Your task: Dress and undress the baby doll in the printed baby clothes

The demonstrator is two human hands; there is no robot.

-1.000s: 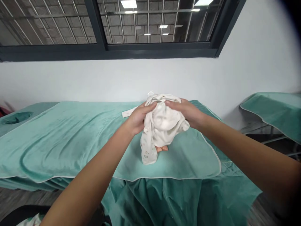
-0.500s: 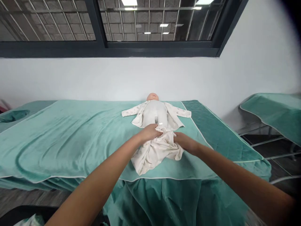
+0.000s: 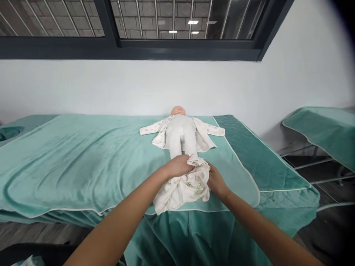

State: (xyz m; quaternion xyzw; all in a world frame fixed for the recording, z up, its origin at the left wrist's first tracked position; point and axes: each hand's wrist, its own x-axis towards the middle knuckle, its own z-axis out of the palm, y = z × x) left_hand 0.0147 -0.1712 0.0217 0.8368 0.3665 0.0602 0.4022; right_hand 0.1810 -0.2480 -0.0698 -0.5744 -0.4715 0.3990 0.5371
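A baby doll (image 3: 181, 127) lies on its back on the green bedspread, its head toward the wall. An open white patterned jacket (image 3: 206, 138) is on its arms, spread to both sides of the grey-white body. Bunched at the doll's lower legs are white printed baby pants (image 3: 183, 190). My left hand (image 3: 180, 166) is closed on the gathered waistband from the left. On the other side, my right hand (image 3: 216, 181) grips the cloth's right edge. The doll's feet are hidden in the fabric and behind my hands.
The green bedspread (image 3: 83, 159) covers a bed against the white wall (image 3: 116, 87). Above is a dark-framed window (image 3: 180, 50) with bars outside. At right stands another green-covered bed (image 3: 327, 129) with metal rails. A dark object (image 3: 41, 253) is at the lower left.
Both hands have drawn the pants down toward me, so more of the doll's legs shows. The camera view has tilted slightly downward.
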